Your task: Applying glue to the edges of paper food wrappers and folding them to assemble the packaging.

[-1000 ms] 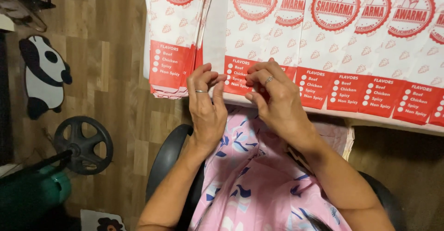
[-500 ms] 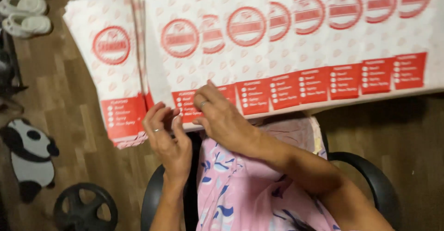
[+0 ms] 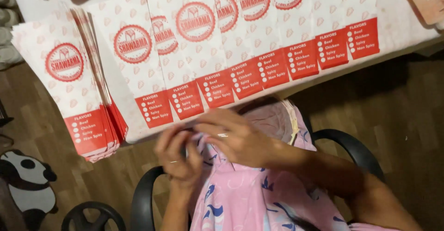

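Left hand: the left hand (image 3: 179, 155) is low in the view, just below the table edge, fingers curled toward the right hand; a ring shows on one finger. It is blurred.
Right hand: the right hand (image 3: 233, 136) reaches across from the right, fingers bent and meeting the left hand's fingers over the lap.
Grip: both hands' fingertips are drawn together at one spot, but the blur hides whether they pinch anything; I cannot tell what, if anything, is between them.
Nearest things: the row of paper bags (image 3: 199, 51), white with red round marks and red bottom bands, lies overlapped like shingles along the table (image 3: 402, 27). The lower red ends of the middle bags sit just above the hands, near but not touching.
Stack: a thick stack of bags (image 3: 78, 88) of the same kind lies at the left end, tilted, its lower end hanging past the table edge.
Lap: pink cloth (image 3: 259, 198) with blue and white shapes lies under the hands; a pale folded piece shows just below the table edge.
Chair: black armrests (image 3: 351, 148) curve on either side of the person.
Floor: wooden floor (image 3: 407, 101), with a black-and-white panda-shaped mat (image 3: 27, 180) at lower left and a black wheel-like thing (image 3: 92, 217) beside it.
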